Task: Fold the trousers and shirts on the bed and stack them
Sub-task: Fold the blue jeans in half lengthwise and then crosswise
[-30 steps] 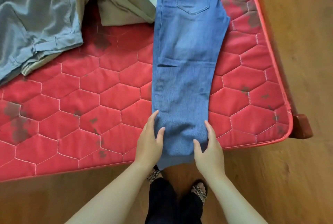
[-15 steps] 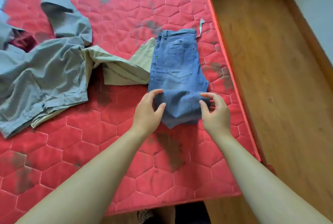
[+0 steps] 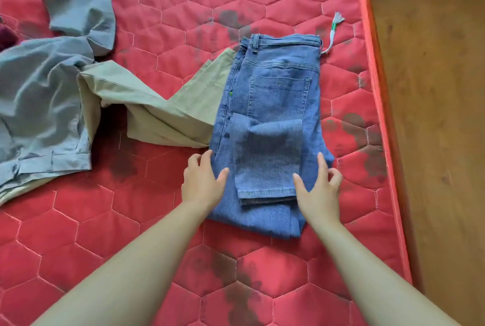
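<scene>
Lying folded, blue jeans [image 3: 275, 94]; left hand [image 3: 200, 184], right hand [image 3: 319, 191] touching edges, grip slack, empty

The left hand [image 3: 202, 185] and right hand [image 3: 321, 193] are bare, and behind each wrist a slim forearm runs uncovered (as far back as the view reaches).

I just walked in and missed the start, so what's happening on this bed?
A person is folding blue denim jeans on a red quilted mattress. The legs lie folded back over the upper part; the left hand and right hand touch the jeans' two sides. Crumpled khaki trousers and a grey shirt wait to the left.
</scene>
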Demonstrator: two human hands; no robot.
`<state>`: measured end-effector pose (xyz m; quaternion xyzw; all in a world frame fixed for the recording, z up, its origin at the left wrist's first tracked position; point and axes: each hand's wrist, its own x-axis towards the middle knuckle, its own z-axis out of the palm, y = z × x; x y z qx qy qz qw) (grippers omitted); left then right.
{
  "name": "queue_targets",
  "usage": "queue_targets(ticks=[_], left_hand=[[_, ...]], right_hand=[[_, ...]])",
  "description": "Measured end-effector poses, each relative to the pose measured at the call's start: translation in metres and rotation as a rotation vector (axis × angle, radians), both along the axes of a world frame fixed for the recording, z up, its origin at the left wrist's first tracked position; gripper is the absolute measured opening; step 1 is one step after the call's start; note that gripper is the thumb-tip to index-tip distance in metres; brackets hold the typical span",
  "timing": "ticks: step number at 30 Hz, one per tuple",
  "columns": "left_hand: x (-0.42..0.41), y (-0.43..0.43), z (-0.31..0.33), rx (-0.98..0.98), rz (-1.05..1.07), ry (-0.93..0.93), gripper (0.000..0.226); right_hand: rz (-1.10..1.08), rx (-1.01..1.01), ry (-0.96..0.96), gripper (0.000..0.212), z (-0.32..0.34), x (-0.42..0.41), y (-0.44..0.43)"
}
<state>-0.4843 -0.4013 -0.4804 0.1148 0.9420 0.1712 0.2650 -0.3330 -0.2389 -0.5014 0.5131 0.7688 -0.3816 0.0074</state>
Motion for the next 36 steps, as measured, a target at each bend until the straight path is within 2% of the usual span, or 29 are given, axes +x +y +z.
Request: queue_targets(ticks=[5,11,16,23,27,29,32,34,36], left_hand=[[-0.010,0.002,-0.025,0.095,0.056,-0.039,0.066],[0.004,-0.001,-0.027,0.268,0.080,-0.047,0.059],[0.032,-0.023,-0.008,0.222,0.062,-0.129,0.057],[0.114,-0.081,0.014,0.155,0.008,-0.264,0.057],[0.127,-0.097,0.008,0.140,-0.059,-0.165,0.060],[0.120,-0.090,0.005,0.169,-0.048,-0.105,0.057],[0.110,-0.072,0.004,0.245,-0.071,-0.121,0.051],[0.109,-0.060,0.002,0.279,-0.101,-0.160,0.049],[0.110,-0.051,-0.002,0.278,-0.081,-0.210,0.052]], right_hand=[[-0.083,0.018,0.001,0.076,-0.020,-0.014,-0.013],[-0.096,0.023,0.103,0.065,-0.021,-0.011,-0.033],[-0.064,-0.010,0.089,0.063,0.000,0.025,-0.051],[-0.033,-0.074,-0.060,0.062,0.025,0.111,-0.093],[-0.063,-0.059,-0.112,0.056,0.023,0.148,-0.106],[-0.054,0.006,-0.144,0.051,0.021,0.154,-0.107],[-0.014,0.120,-0.084,0.044,0.019,0.147,-0.103],[0.008,0.158,-0.081,0.046,0.016,0.138,-0.100],[0.013,0.133,-0.170,0.053,0.012,0.129,-0.098]])
